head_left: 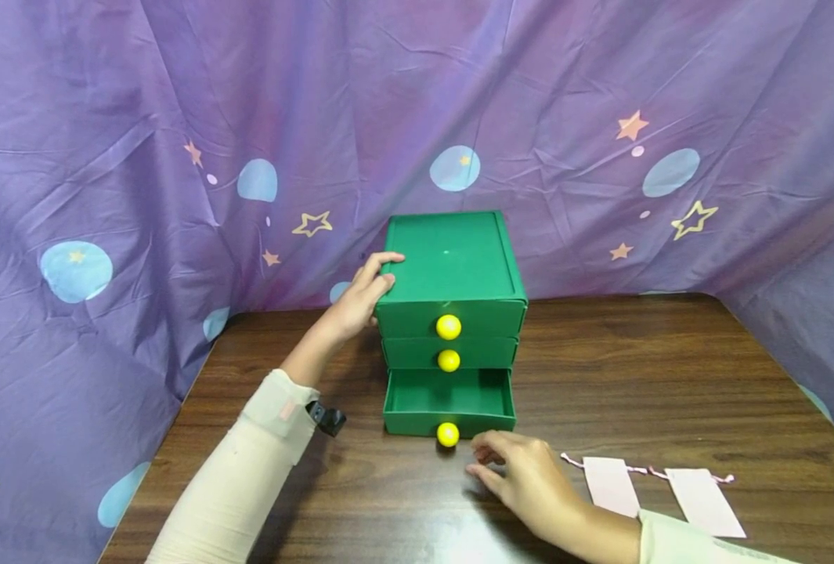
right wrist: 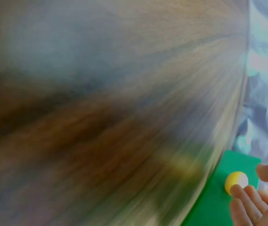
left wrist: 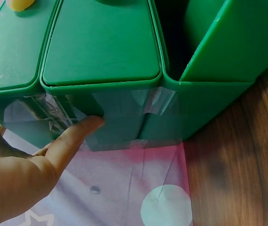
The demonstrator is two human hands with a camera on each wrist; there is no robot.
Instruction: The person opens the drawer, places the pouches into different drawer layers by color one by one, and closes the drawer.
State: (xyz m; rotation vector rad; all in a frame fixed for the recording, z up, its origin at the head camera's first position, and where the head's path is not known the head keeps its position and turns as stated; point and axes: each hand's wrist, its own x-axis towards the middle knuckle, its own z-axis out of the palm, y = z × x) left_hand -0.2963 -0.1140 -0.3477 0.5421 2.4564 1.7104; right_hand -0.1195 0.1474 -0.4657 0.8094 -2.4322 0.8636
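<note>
A green three-drawer cabinet (head_left: 452, 262) with yellow ball knobs stands at the middle of the table. The lowest drawer (head_left: 409, 424) is pulled out; the upper two are closed. My left hand (head_left: 356, 304) rests against the cabinet's left side, fingertips over the top edge. In the left wrist view, the left hand (left wrist: 30, 174) presses a finger to the side wall. Just right of the bottom knob (head_left: 448, 435) is my right hand (head_left: 532, 478), fingers loosely bent and holding nothing. The right wrist view shows its fingers (right wrist: 251, 207) close to a yellow knob (right wrist: 236, 181).
Two pale pink drawstring pouches (head_left: 610, 486) lie side by side on the brown wooden table (head_left: 635, 376), right of my right hand. A purple curtain (head_left: 360, 117) with stars and planets hangs behind the cabinet and around the table's sides.
</note>
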